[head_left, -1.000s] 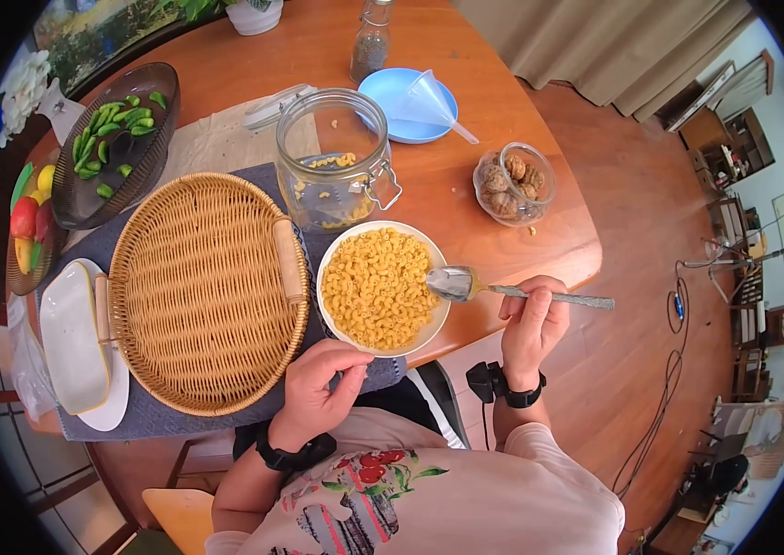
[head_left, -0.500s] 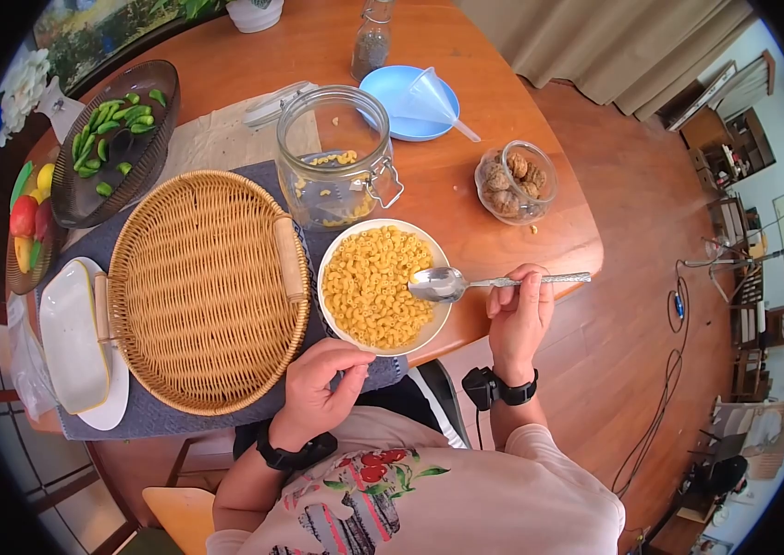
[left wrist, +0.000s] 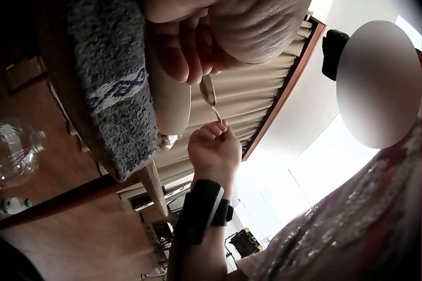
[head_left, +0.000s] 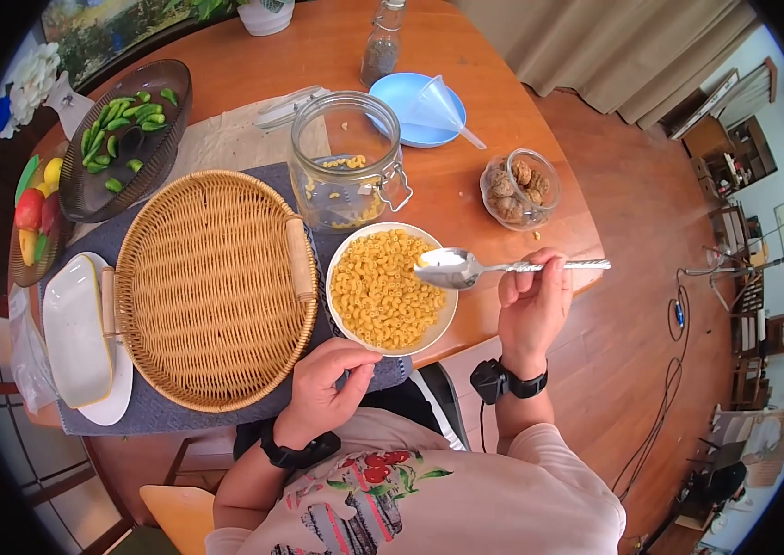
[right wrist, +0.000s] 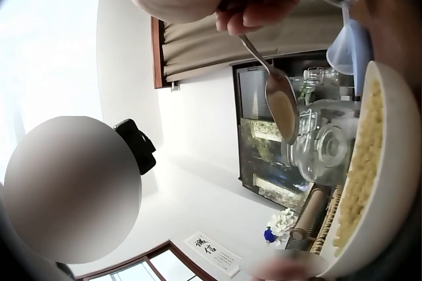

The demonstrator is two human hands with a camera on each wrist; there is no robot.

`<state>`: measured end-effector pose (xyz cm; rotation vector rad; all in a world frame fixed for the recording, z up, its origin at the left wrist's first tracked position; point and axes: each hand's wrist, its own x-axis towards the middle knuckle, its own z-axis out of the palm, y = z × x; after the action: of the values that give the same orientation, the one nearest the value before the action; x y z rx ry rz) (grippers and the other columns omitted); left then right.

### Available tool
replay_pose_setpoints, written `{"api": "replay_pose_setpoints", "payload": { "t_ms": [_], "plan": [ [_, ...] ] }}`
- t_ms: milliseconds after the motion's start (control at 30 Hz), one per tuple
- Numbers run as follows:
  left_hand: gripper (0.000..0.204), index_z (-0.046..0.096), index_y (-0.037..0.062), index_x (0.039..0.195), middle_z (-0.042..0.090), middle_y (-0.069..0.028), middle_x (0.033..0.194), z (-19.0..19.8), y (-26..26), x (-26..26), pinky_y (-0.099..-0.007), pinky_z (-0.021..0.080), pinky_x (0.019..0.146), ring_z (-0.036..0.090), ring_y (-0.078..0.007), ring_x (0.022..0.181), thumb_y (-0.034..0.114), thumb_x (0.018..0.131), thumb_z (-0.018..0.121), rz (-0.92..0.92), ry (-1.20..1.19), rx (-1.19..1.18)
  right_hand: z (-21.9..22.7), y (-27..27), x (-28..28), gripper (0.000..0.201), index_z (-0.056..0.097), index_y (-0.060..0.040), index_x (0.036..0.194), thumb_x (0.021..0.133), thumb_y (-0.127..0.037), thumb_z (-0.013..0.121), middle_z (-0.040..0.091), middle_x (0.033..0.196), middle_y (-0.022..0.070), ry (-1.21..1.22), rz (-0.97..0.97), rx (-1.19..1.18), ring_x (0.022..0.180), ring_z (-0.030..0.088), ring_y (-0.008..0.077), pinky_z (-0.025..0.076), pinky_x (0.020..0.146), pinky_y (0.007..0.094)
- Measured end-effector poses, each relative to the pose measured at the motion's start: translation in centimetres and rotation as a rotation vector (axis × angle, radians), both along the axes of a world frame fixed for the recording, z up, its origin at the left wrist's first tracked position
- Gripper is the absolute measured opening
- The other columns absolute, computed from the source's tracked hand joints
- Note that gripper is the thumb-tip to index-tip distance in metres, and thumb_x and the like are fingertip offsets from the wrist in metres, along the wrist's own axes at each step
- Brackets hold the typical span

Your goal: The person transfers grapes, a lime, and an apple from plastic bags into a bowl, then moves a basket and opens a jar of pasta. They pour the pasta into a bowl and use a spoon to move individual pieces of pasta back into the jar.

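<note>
My right hand [head_left: 536,305] pinches the handle of a metal spoon [head_left: 448,268], its bowl over the right part of a white bowl [head_left: 452,314] full of macaroni [head_left: 382,287]. In the right wrist view the spoon [right wrist: 281,106] hangs above the macaroni [right wrist: 361,175], apart from it. My left hand [head_left: 329,384] has its fingers bent at the bowl's near left rim, thumb and fingertips by the edge. Behind the bowl an open glass jar [head_left: 345,199] holds a little macaroni at its bottom.
Left of the bowl lies a wicker tray [head_left: 216,287], with white dishes [head_left: 77,333] beyond. Green peppers fill part of a dark dish [head_left: 77,199]. Behind are a blue plate [head_left: 396,88] with a funnel [head_left: 438,104] and a bottle [head_left: 381,51]; walnuts sit in a glass container [head_left: 521,190] at right.
The spoon moved left over the macaroni, then rose slightly with my right hand and shifted a little right. My left hand stays at the bowl's rim. The whole head view has shifted slightly.
</note>
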<state>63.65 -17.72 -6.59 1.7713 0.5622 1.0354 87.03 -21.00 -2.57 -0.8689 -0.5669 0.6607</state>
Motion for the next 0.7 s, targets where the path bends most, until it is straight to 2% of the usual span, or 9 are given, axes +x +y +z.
{"api": "replay_pose_setpoints", "payload": {
  "t_ms": [67, 267, 333, 400, 467, 533, 600, 700],
  "plan": [
    [0.013, 0.061, 0.0002, 0.090, 0.059, -0.0089, 0.078, 0.2, -0.2, 0.0, -0.0232, 0.045, 0.057, 0.056, -0.0145, 0.063, -0.004, 0.078, 0.058, 0.022, 0.011, -0.070, 1.6, 1.1, -0.1, 0.023, 0.046, -0.0055, 0.091, 0.095, -0.026, 0.038, 0.043, 0.062, 0.0030, -0.038, 0.008, 0.035, 0.050, 0.042, 0.0118, 0.035, 0.046, 0.0223],
    [0.013, 0.061, 0.0006, 0.090, 0.059, -0.0086, 0.078, 0.1, -0.2, 0.1, -0.0230, 0.046, 0.058, 0.056, -0.0143, 0.064, -0.003, 0.078, 0.058, 0.026, -0.005, -0.086, 5.8, 5.0, -0.4, 0.023, 0.047, -0.0051, 0.090, 0.095, -0.025, 0.038, 0.048, 0.063, 0.0034, -0.226, 0.038, 0.158, 0.050, 0.042, 0.0096, 0.034, 0.045, 0.0216],
    [0.013, 0.061, 0.0007, 0.090, 0.059, -0.0084, 0.078, 0.1, -0.2, 0.1, -0.0230, 0.045, 0.058, 0.056, -0.0141, 0.064, -0.003, 0.078, 0.058, 0.028, -0.010, -0.081, 6.3, 6.4, -0.7, 0.022, 0.049, -0.0047, 0.092, 0.095, -0.024, 0.038, 0.051, 0.064, 0.0032, -0.287, 0.062, 0.202, 0.051, 0.044, 0.0076, 0.035, 0.045, 0.0207],
    [0.013, 0.061, 0.0007, 0.090, 0.059, -0.0082, 0.078, 0.1, -0.2, 0.1, -0.0230, 0.045, 0.058, 0.056, -0.0139, 0.065, -0.003, 0.078, 0.058, 0.031, -0.013, -0.076, 6.4, 7.1, -1.4, 0.020, 0.051, -0.0042, 0.095, 0.095, -0.022, 0.040, 0.053, 0.067, 0.0032, -0.445, 0.055, 0.106, 0.053, 0.046, 0.0061, 0.036, 0.046, 0.0189],
    [0.014, 0.061, 0.0007, 0.090, 0.059, -0.0079, 0.078, 0.0, -0.2, 0.0, -0.0230, 0.045, 0.058, 0.056, -0.0138, 0.065, -0.004, 0.078, 0.058, 0.030, -0.008, -0.082, 5.8, 7.4, -1.8, 0.020, 0.052, -0.0035, 0.099, 0.094, -0.020, 0.042, 0.056, 0.070, 0.0037, -0.475, 0.100, 0.138, 0.055, 0.048, 0.0050, 0.036, 0.047, 0.0175],
    [0.014, 0.061, 0.0006, 0.090, 0.059, -0.0080, 0.078, 0.1, -0.2, 0.0, -0.0230, 0.045, 0.058, 0.056, -0.0139, 0.065, -0.004, 0.078, 0.058, 0.028, -0.010, -0.086, 5.5, 7.0, -2.2, 0.021, 0.053, -0.0034, 0.100, 0.094, -0.020, 0.042, 0.057, 0.072, 0.0039, -0.716, 0.023, 0.080, 0.054, 0.047, 0.0050, 0.036, 0.047, 0.0172],
    [0.014, 0.061, 0.0005, 0.090, 0.059, -0.0081, 0.078, 0.1, -0.2, 0.0, -0.0230, 0.045, 0.058, 0.056, -0.0140, 0.065, -0.004, 0.078, 0.058, 0.024, -0.013, -0.094, 5.1, 6.2, -2.1, 0.022, 0.053, -0.0028, 0.100, 0.094, -0.020, 0.042, 0.057, 0.074, 0.0041, -0.741, 0.011, 0.081, 0.055, 0.048, 0.0052, 0.037, 0.048, 0.0173],
    [0.014, 0.061, 0.0004, 0.090, 0.059, -0.0083, 0.078, 0.1, -0.2, 0.0, -0.0230, 0.046, 0.058, 0.057, -0.0142, 0.065, -0.004, 0.078, 0.058, 0.012, -0.016, -0.081, 4.8, 4.5, -1.6, 0.025, 0.052, -0.0008, 0.100, 0.094, -0.023, 0.040, 0.055, 0.072, 0.0057, -0.639, -0.056, 0.100, 0.054, 0.047, 0.0073, 0.037, 0.049, 0.0190]
  ]
}}
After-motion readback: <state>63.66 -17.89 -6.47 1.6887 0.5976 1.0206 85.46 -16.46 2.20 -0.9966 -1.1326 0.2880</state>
